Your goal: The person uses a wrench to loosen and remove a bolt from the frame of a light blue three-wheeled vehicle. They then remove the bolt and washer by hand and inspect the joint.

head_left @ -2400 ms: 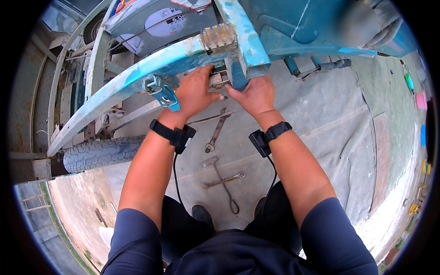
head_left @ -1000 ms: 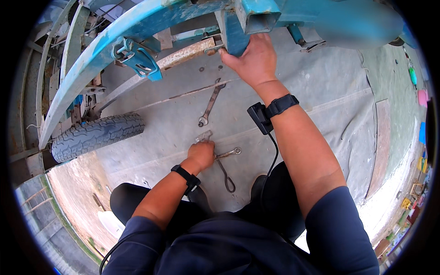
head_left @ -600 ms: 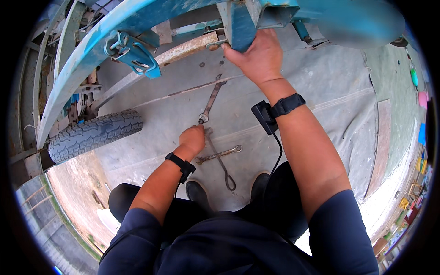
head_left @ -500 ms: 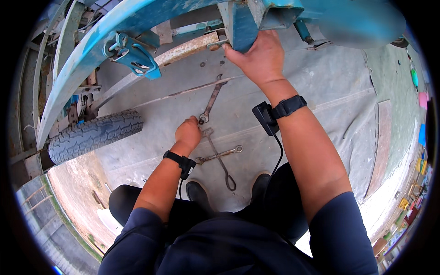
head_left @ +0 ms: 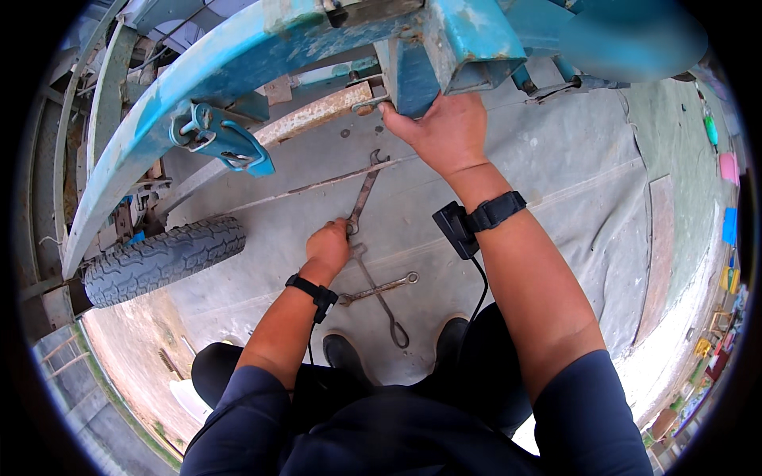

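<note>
My left hand [head_left: 328, 246] is low over the grey sheet, its curled fingers closed at the ring end of a worn combination wrench [head_left: 364, 193]; the fingertips are partly hidden. Just below lies a second combination wrench [head_left: 381, 289], crossed over a long rod [head_left: 383, 305] with a looped end. My right hand [head_left: 450, 131] grips the lower end of a blue metal bracket [head_left: 414, 75] on the frame. Its thumb rests by a small metal pin [head_left: 369, 104] at the end of a rusty bar [head_left: 321, 111], and its other fingers are hidden behind the bracket.
A curved blue frame beam [head_left: 151, 119] arches across the top left, with a blue latch [head_left: 226, 141] hanging from it. A black tyre [head_left: 171, 258] stands at the left. My boots [head_left: 345, 357] are below the tools. A flat board [head_left: 660, 246] lies at the right.
The whole view has shifted, so the frame, tools and hands sit lower in the picture. Left fingers now overlap the wrench's ring end more closely. The right hand keeps its grip on the bracket.
</note>
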Tool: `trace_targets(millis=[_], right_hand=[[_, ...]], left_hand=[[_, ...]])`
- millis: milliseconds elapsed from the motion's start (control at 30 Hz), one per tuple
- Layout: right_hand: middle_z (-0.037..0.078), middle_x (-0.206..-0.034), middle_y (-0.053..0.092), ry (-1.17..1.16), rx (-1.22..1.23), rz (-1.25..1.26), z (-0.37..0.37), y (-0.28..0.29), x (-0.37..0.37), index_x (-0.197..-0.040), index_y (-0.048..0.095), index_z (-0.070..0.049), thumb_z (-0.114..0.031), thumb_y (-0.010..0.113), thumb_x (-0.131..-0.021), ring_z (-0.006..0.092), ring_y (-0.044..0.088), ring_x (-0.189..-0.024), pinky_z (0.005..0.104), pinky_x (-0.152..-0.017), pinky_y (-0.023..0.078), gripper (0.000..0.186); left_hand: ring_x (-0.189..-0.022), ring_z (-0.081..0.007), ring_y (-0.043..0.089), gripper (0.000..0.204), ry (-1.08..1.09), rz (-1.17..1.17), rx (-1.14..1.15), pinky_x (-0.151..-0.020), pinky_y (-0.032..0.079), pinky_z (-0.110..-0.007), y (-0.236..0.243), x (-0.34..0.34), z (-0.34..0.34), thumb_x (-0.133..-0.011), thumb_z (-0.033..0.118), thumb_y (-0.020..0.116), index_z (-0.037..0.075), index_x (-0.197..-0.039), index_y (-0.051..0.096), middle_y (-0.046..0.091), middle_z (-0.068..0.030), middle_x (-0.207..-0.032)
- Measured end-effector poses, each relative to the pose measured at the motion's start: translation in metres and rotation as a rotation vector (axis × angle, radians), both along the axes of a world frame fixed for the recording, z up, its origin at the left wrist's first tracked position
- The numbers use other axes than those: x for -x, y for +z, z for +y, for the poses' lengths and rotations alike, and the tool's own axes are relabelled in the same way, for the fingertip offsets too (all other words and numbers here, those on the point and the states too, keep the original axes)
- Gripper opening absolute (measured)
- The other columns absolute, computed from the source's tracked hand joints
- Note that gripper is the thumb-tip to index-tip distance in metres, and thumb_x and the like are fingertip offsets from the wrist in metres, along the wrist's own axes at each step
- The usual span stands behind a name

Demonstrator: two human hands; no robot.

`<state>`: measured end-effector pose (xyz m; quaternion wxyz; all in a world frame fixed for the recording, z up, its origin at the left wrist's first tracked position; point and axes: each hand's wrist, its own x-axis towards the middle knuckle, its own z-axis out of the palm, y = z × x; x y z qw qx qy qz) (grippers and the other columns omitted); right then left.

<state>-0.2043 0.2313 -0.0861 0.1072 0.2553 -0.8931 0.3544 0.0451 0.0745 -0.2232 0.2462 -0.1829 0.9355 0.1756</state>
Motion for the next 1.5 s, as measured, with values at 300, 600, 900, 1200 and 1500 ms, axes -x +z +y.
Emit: trace_targets(millis=[300, 600, 900, 1200, 1500], right_hand=[[0.013, -0.129, 0.068, -0.012, 0.017, -0.012, 0.0, 0.0, 0.0, -0.125, 0.066, -0.004, -0.041, 0.088, -0.069, 0.0371, 0.058, -0.131, 0.0455, -0.105, 0.053, 0.071], [0.012, -0.129, 0.068, 0.013, 0.042, 0.0, -0.002, 0.001, 0.0, -0.123, 0.067, -0.008, -0.039, 0.088, -0.07, 0.0378, 0.058, -0.131, 0.0466, -0.105, 0.053, 0.065], [0.01, -0.128, 0.069, 0.003, 0.035, 0.045, -0.001, -0.002, 0.0, -0.121, 0.069, -0.01, -0.038, 0.089, -0.07, 0.0373, 0.058, -0.133, 0.0466, -0.106, 0.053, 0.062], [0.011, -0.13, 0.07, 0.007, 0.056, 0.015, 0.001, 0.002, -0.001, -0.124, 0.07, -0.009, -0.039, 0.089, -0.07, 0.0377, 0.057, -0.134, 0.0462, -0.107, 0.052, 0.064], [0.008, -0.132, 0.069, 0.008, 0.069, 0.002, -0.003, 0.005, -0.002, -0.123, 0.071, -0.011, -0.039, 0.089, -0.07, 0.0368, 0.056, -0.136, 0.0458, -0.107, 0.052, 0.063]], left_hand=[[-0.094, -0.0192, 0.072, 0.029, 0.581, 0.254, -1.128, -0.075, 0.055, -0.03, 0.12, 0.028, -0.022, -0.094, 0.002, 0.069, 0.004, -0.123, 0.068, 0.072, -0.0079, -0.113], [-0.105, -0.0214, 0.07, 0.037, 0.591, 0.492, -1.606, -0.08, 0.054, -0.029, 0.172, 0.039, -0.023, -0.097, 0.004, 0.072, 0.008, -0.133, 0.067, 0.07, -0.0135, -0.125], [-0.102, -0.0207, 0.072, 0.033, 0.531, 0.476, -1.553, -0.079, 0.054, -0.027, 0.18, 0.051, -0.033, -0.096, 0.008, 0.075, 0.008, -0.128, 0.067, 0.072, -0.0143, -0.124], [-0.091, -0.0143, 0.068, 0.03, 0.536, 0.701, -1.014, -0.07, 0.049, -0.025, 0.196, 0.097, -0.047, -0.098, 0.007, 0.072, 0.005, -0.127, 0.065, 0.072, -0.0099, -0.116], [-0.104, -0.0163, 0.071, 0.039, 0.245, 0.792, -0.39, -0.09, 0.053, -0.029, 0.184, 0.186, -0.067, -0.1, 0.018, 0.068, -0.002, -0.133, 0.07, 0.076, -0.0107, -0.12]])
